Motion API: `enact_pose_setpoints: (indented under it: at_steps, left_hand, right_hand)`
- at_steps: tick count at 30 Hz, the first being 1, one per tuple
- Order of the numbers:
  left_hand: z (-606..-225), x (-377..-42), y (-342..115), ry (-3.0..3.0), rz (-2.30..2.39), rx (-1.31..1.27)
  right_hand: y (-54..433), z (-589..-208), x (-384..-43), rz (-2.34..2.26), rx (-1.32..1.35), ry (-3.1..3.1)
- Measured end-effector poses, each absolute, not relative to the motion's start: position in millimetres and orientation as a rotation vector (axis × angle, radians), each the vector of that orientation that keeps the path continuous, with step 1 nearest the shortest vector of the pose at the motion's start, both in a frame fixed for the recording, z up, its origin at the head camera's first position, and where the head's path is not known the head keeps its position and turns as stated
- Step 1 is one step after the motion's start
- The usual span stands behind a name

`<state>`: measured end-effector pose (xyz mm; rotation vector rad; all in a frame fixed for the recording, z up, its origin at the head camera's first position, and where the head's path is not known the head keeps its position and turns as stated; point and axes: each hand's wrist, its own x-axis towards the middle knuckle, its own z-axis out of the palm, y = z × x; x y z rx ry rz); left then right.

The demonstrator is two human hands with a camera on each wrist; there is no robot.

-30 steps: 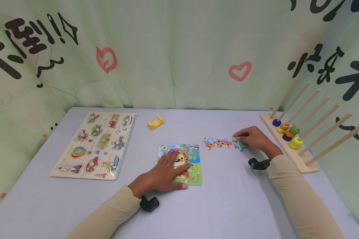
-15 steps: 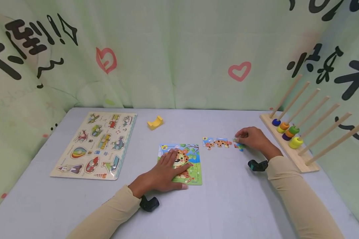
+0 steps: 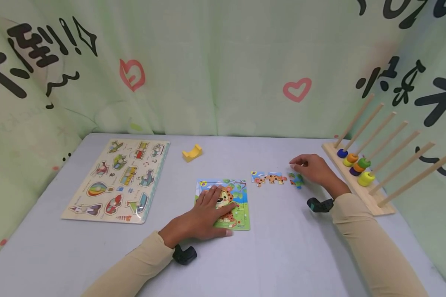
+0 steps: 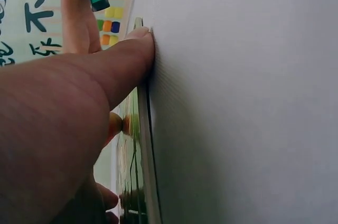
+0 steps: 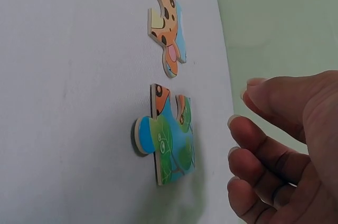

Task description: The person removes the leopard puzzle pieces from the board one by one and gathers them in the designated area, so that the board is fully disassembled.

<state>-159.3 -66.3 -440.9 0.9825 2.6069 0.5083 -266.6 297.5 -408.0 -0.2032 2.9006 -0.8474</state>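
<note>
Table (image 3: 275,255): pale covering; on its left lies a flat board (image 3: 113,179) printed with small pictures, among them a balloon (image 3: 97,189) and rockets (image 3: 113,204), while a curved yellow block (image 3: 192,153) rests apart from it, near the far edge. At the right side stands a wooden base (image 3: 375,200) with seven slanting pegs (image 3: 395,152), four of which carry beads (image 3: 366,178) in blue, orange, green and yellow. Behind hangs a pale green curtain (image 3: 215,74), marked with bold black writing (image 3: 46,62) and two red hearts (image 3: 143,74).
</note>
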Motion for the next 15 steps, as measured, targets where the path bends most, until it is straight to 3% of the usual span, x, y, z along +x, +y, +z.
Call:
enact_pose_setpoints:
  at_steps: [15]
  left_hand:
    - [-442,-160,-67,2.587,0.579,0.942]
  right_hand:
    - [278,-402,-262,-0.905,-0.331,2.902]
